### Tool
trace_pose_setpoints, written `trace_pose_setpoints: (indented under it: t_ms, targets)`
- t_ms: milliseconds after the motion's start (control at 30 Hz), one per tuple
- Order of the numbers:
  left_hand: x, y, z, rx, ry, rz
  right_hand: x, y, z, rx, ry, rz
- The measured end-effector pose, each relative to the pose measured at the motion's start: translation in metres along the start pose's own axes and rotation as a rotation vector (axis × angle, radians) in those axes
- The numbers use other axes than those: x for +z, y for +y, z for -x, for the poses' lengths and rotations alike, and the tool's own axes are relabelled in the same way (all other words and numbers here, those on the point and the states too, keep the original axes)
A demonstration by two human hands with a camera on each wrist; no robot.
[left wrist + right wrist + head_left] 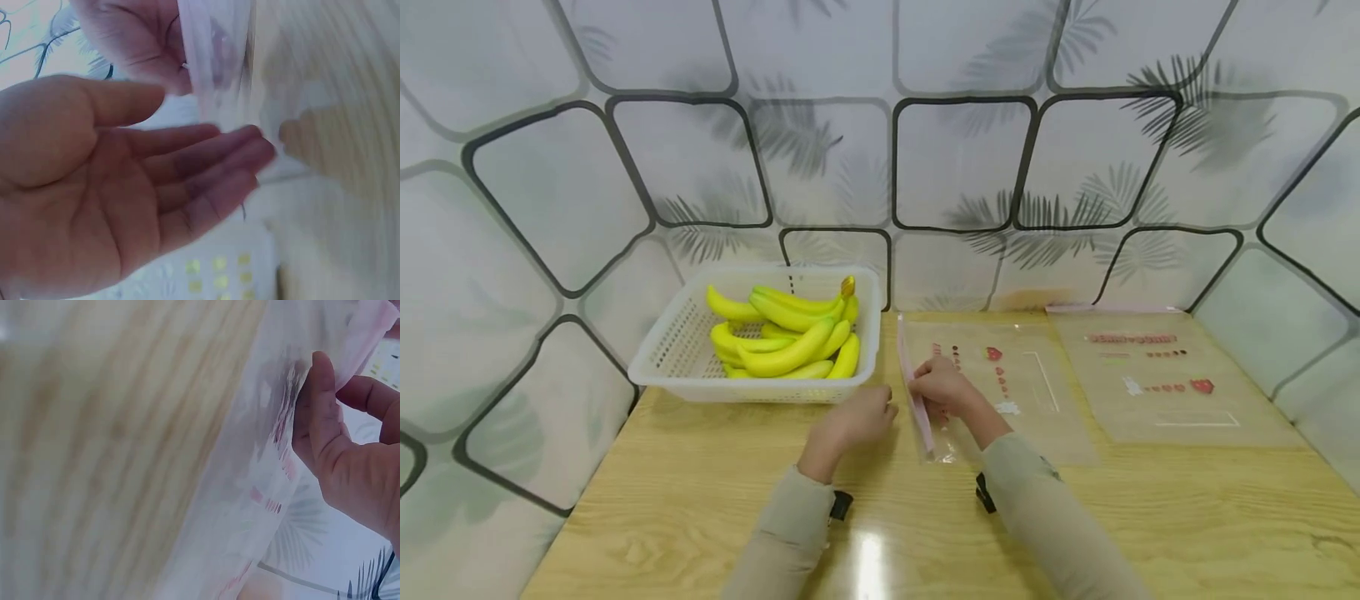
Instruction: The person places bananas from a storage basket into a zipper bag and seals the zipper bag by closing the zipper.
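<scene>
A clear plastic zip bag (1026, 433) with a pink zip strip and red strawberry prints lies on the table, its strip toward the left. My right hand (946, 387) pinches the bag at the pink strip; in the right wrist view the fingers of that hand (356, 462) hold the plastic edge (250, 462) raised. Just left of the strip is my left hand (857, 418), holding nothing. In the left wrist view this left hand (125, 187) shows its palm, fingers loosely extended, close beneath the pink strip (215, 44).
A white perforated basket (658, 367) of yellow bananas (786, 350) stands at the back left, close to the left hand. At the right lies a second zip bag (1187, 408), flat, its pink strip toward the back. A patterned cloth wall (962, 167) encloses the wooden table (700, 500).
</scene>
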State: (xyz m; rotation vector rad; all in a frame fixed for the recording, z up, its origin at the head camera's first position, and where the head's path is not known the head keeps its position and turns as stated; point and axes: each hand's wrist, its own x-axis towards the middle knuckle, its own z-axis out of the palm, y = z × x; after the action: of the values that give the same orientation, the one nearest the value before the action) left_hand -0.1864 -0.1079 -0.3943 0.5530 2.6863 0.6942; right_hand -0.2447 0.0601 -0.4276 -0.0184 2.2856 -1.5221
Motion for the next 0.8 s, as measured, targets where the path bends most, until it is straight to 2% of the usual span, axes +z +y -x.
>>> trace_pose_setpoints:
  t_ms: [67, 167, 333, 533, 800]
  targets:
    - [0.000, 0.001, -0.006, 0.013, 0.029, 0.097, -0.001, -0.001, 0.003, -0.003, 0.014, -0.027]
    - [0.002, 0.002, -0.012, 0.000, 0.051, 0.218, -0.001, -0.003, 0.008, 0.008, 0.019, -0.101]
    - [0.005, 0.003, -0.015, 0.008, 0.096, 0.336, -0.001, -0.007, 0.017, 0.000, 0.011, -0.248]
    - [0.009, 0.009, -0.018, 0.013, 0.175, 0.401, -0.008, -0.006, 0.027, 0.010, 0.011, -0.382]
    - [0.009, 0.021, -0.019, 0.030, 0.240, 0.432, -0.018, -0.002, 0.039, -0.019, -0.056, -0.597]
